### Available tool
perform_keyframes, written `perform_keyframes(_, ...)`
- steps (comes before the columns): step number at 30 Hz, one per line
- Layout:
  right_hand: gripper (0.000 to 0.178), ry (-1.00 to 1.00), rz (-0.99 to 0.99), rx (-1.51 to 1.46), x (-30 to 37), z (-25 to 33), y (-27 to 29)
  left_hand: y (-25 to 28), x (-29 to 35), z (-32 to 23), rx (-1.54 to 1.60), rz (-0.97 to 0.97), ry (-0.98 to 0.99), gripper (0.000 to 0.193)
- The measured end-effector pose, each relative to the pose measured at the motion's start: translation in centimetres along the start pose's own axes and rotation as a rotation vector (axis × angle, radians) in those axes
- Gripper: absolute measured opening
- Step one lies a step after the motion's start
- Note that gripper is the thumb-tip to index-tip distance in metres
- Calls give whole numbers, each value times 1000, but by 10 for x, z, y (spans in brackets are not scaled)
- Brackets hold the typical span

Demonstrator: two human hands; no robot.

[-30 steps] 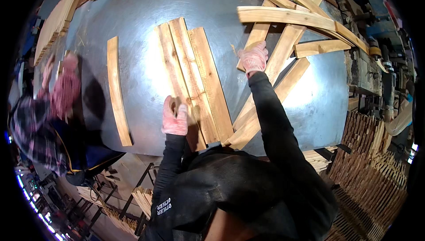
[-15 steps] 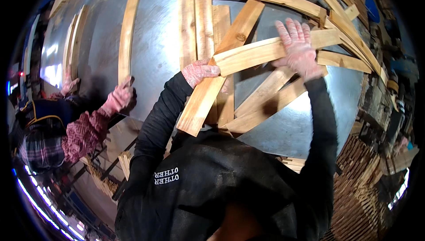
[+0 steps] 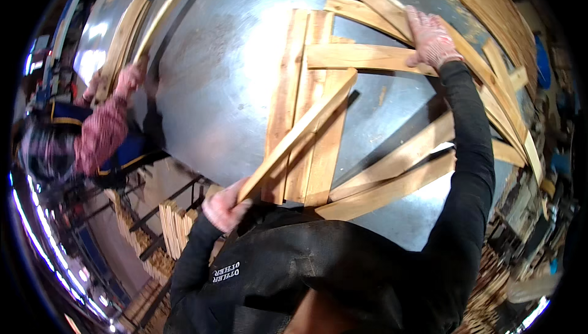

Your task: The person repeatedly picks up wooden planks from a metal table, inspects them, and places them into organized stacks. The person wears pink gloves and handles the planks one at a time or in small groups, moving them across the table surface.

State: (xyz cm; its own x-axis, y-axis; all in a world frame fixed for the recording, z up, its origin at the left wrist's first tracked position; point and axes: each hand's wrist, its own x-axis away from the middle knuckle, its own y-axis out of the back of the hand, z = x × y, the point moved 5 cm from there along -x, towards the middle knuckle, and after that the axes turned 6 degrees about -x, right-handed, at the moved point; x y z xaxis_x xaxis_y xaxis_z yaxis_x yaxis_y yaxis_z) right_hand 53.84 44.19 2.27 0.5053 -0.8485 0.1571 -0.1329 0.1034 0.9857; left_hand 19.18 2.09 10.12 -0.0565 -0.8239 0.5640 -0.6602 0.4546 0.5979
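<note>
My left hand, in a pink glove, grips the near end of a long curved wooden stave that slants up and right over a row of staves lying side by side on the metal table. Far out on the right, my right hand, also gloved, rests on another stave that lies crosswise over the top of the row. More loose staves fan out under my right arm.
A co-worker in a plaid sleeve stands at the left, a gloved hand on staves at the table's left edge. Stacks of staves sit below the table's near edge, and more pile up along the right rim.
My left hand has pulled a stave back toward the table's near edge. My right hand has reached farther out onto a crosswise stave. The co-worker's hand moved up to the staves at the left edge.
</note>
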Motion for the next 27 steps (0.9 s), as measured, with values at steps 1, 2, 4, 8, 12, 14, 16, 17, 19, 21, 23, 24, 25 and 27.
perform_keyframes(1, 126, 7, 87, -41, -20, 14, 1, 3, 20, 40, 38, -112, 23, 52)
perform_keyframes(2, 128, 6, 167, -50, -35, 22, 10, 8, 28, 53, 137, -221, 111, 52)
perform_keyframes(4, 94, 94, 73, -37, -60, 39, -3, 14, 22, 57, -232, -590, 94, 59)
perform_keyframes(8, 52, -7, -60, -52, -91, 94, -1, -33, -67, 63, -76, -694, 32, 75)
perform_keyframes(12, 46, -252, 156, -240, -79, 67, 1, -65, -123, 9, -490, -343, 317, 119)
perform_keyframes(14, 52, -309, 220, -341, -63, 28, -20, -63, -123, 20, -323, -298, 310, 119)
perform_keyframes(16, 58, -297, -16, -365, -23, 8, -34, -70, -124, 26, -287, -363, 278, 118)
perform_keyframes(17, 54, -436, 11, -728, -4, 24, -22, -68, -126, 30, -238, -372, 287, 113)
perform_keyframes(19, 51, -515, 17, -790, 31, 50, -3, -54, -125, 33, -200, -387, 268, 109)
perform_keyframes(21, 54, -424, -49, -694, 45, 57, -13, -49, -123, 62, 31, -464, 150, 103)
perform_keyframes(23, 60, -498, -59, -677, 50, 78, 0, -26, -125, 93, 468, -319, 41, 95)
perform_keyframes(24, 61, -536, 7, -819, 46, 100, 16, -8, -119, 95, 645, -263, 1, 94)
perform_keyframes(25, 57, -492, -74, -905, 44, 128, 41, -7, -119, 117, 715, -225, 23, 90)
perform_keyframes(27, 49, -348, -89, -909, 15, 154, 22, 1, -123, 150, 713, -113, 113, 77)
